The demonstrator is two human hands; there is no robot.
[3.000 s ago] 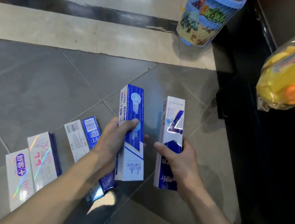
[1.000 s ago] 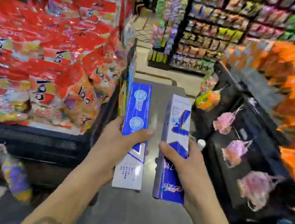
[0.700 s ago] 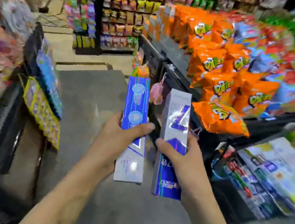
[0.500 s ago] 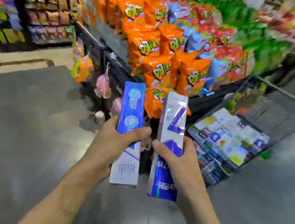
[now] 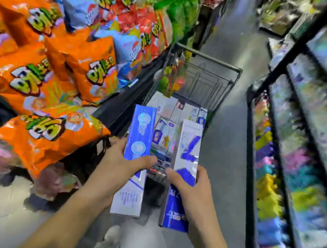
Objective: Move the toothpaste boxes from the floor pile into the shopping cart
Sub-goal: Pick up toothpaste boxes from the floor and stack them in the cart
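My left hand (image 5: 116, 167) grips a blue and white toothpaste box (image 5: 140, 133) around its middle, held lengthwise in front of me. My right hand (image 5: 189, 190) grips a white and blue toothpaste box (image 5: 189, 146) with a large 7 on it, parallel to the first. Both boxes are in the air just short of the wire shopping cart (image 5: 214, 76), which stands straight ahead. Several toothpaste boxes (image 5: 179, 110) lie flat inside the cart. The floor pile is out of view.
Orange snack bags (image 5: 57, 74) are stacked on a display to the left, right beside the cart. A black shelf rack (image 5: 264, 141) with blurred coloured goods runs along the right. Grey aisle floor (image 5: 222, 156) lies between cart and rack. My shoe (image 5: 113, 233) shows below.
The view has swung from the floor pile round the aisle to the cart, which now stands directly ahead. Both hands have kept hold of their boxes throughout.
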